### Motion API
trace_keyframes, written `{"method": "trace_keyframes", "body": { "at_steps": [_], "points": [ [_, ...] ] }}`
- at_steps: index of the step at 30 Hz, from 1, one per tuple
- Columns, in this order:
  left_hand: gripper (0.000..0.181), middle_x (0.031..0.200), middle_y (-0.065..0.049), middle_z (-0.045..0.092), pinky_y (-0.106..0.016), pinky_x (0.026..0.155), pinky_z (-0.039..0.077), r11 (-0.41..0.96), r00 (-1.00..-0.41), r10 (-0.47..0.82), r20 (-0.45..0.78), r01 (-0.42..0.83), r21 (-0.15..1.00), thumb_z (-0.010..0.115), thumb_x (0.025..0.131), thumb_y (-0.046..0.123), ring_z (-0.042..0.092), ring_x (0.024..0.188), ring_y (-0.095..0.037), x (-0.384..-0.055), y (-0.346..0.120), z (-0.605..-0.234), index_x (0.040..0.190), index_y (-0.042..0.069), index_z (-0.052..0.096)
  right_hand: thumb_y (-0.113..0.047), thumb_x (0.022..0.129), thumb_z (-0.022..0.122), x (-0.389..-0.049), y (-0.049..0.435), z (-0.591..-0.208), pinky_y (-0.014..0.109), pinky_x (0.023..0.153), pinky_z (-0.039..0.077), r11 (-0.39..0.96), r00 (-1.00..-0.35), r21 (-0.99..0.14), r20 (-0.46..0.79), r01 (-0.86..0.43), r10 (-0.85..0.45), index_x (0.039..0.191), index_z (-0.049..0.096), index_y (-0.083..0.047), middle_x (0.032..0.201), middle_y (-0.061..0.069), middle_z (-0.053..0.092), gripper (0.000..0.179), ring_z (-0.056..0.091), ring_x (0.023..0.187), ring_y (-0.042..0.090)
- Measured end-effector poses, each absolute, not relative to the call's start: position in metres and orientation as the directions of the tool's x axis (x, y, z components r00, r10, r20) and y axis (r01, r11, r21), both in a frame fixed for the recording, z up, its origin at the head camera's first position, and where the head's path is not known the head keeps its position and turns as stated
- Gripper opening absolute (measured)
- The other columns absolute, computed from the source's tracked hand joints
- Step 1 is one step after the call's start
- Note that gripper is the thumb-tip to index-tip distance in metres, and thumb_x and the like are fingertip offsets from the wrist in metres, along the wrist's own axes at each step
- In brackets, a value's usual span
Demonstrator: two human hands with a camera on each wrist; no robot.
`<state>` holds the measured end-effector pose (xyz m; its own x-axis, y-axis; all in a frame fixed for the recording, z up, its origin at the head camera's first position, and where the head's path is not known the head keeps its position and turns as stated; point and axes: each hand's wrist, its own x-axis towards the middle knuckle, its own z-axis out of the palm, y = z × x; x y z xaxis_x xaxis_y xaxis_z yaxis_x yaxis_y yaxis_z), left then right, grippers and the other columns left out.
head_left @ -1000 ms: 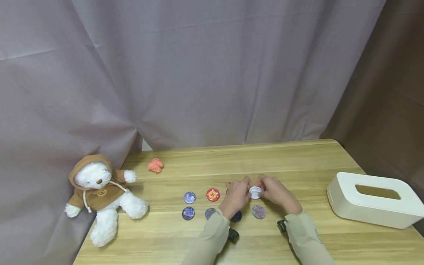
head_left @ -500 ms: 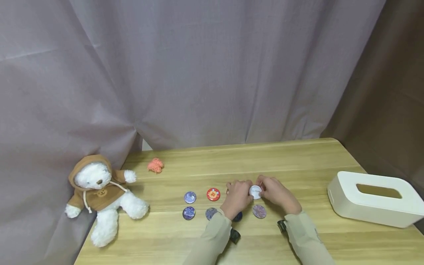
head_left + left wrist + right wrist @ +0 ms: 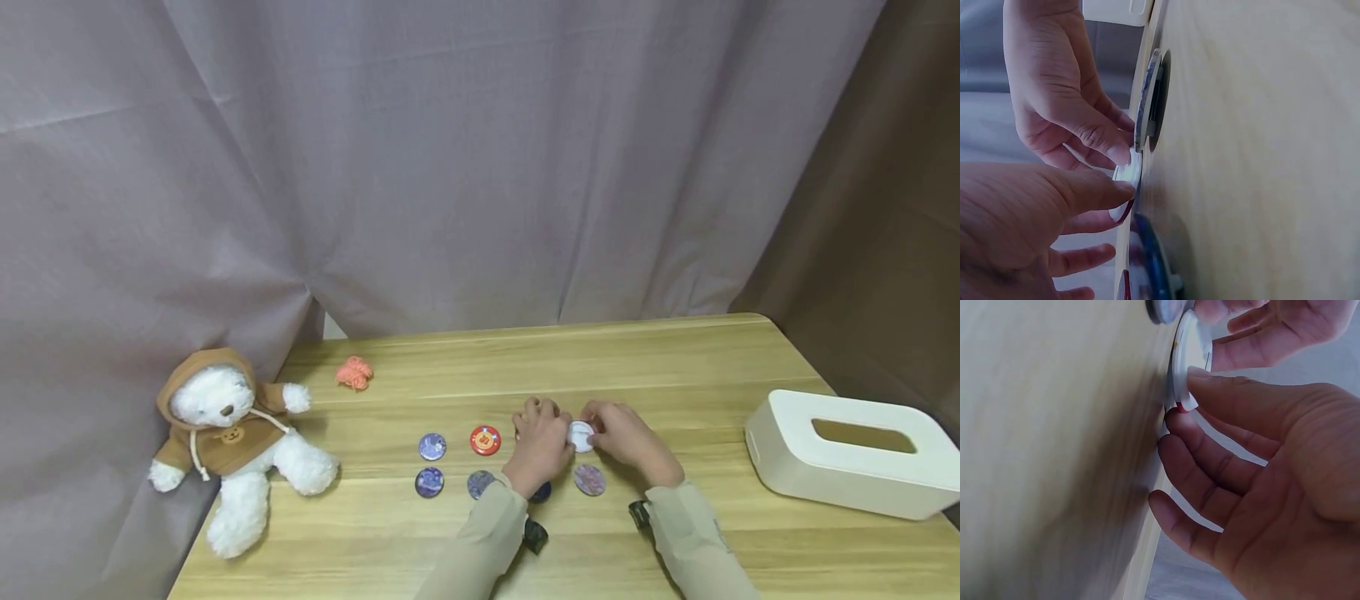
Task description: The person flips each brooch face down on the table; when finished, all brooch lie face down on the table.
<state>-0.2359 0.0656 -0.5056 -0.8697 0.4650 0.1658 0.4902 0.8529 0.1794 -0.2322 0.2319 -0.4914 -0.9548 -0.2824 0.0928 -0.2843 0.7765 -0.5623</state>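
Sleeves flank a face-up mauve badge. Just beyond, the left hand and right hand pinch opposite edges of a white-backed button badge, presumably to steady it between them. Left of them, a red badge bears print too small to read. Farther lies coral yarn.

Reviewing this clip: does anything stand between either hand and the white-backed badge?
Nothing visible does. The left hand and right hand both touch the white-backed badge. The pinkish-purple badge lies nearer the person, not in between.
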Motion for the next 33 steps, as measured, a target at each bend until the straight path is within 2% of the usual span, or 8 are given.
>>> {"method": "trace_keyframes", "body": {
  "at_steps": [9,19,25,28,31,33],
  "points": [
    [0.018,0.115,-0.004,0.058,-0.051,0.088,0.036,0.862,-0.874,0.461,0.153,0.482,0.156,0.076,0.087,0.033,0.043,0.119,-0.031,-0.233,0.065,-0.508,0.099,0.021,0.074,0.008,0.079,0.073,-0.229,0.231,-0.495,0.038,0.069,0.048,0.800,-0.963,-0.546,0.051,-0.250,-0.266,0.094,0.067,-0.001,0.078,0.001,0.058,0.018,0.053,0.073,0.016],
    [0.006,0.106,-0.003,0.060,-0.053,0.085,0.034,0.843,-0.871,0.458,0.179,0.489,0.224,0.074,0.084,0.024,0.047,0.105,-0.028,-0.231,0.062,-0.504,0.087,0.019,0.072,0.009,0.080,0.072,-0.230,0.230,-0.494,0.040,0.071,0.048,0.795,-0.962,-0.550,0.064,-0.256,-0.266,0.090,0.067,-0.002,0.080,0.003,0.060,0.017,0.054,0.075,0.018],
    [0.013,0.106,-0.002,0.061,-0.054,0.086,0.033,0.830,-0.877,0.452,0.162,0.480,0.284,0.074,0.082,0.024,0.047,0.102,-0.027,-0.231,0.059,-0.504,0.094,0.019,0.074,0.007,0.081,0.072,-0.228,0.235,-0.489,0.041,0.073,0.050,0.791,-0.961,-0.557,0.054,-0.253,-0.270,0.097,0.067,0.000,0.084,0.004,0.061,0.018,0.056,0.078,0.019],
    [0.007,0.109,-0.003,0.063,-0.057,0.087,0.033,0.814,-0.876,0.454,0.160,0.481,0.326,0.074,0.082,0.024,0.049,0.103,-0.029,-0.232,0.054,-0.505,0.084,0.019,0.069,0.006,0.083,0.072,-0.227,0.240,-0.487,0.041,0.073,0.050,0.794,-0.963,-0.553,0.063,-0.252,-0.262,0.101,0.067,0.002,0.084,0.004,0.061,0.020,0.056,0.078,0.019],
    [0.018,0.112,-0.004,0.064,-0.059,0.087,0.034,0.797,-0.874,0.456,0.171,0.486,0.359,0.073,0.081,0.023,0.051,0.105,-0.031,-0.235,0.049,-0.504,0.072,0.020,0.058,0.004,0.084,0.073,-0.227,0.244,-0.486,0.040,0.072,0.050,0.801,-0.964,-0.542,0.073,-0.254,-0.256,0.102,0.067,0.003,0.083,0.004,0.061,0.019,0.056,0.077,0.018],
    [0.016,0.115,-0.004,0.064,-0.060,0.088,0.035,0.790,-0.874,0.454,0.174,0.486,0.373,0.072,0.082,0.023,0.052,0.107,-0.032,-0.237,0.046,-0.504,0.074,0.019,0.059,0.002,0.084,0.074,-0.226,0.245,-0.485,0.040,0.073,0.051,0.802,-0.966,-0.545,0.066,-0.246,-0.252,0.104,0.067,0.004,0.084,0.004,0.062,0.021,0.057,0.078,0.019]
  ]
}}
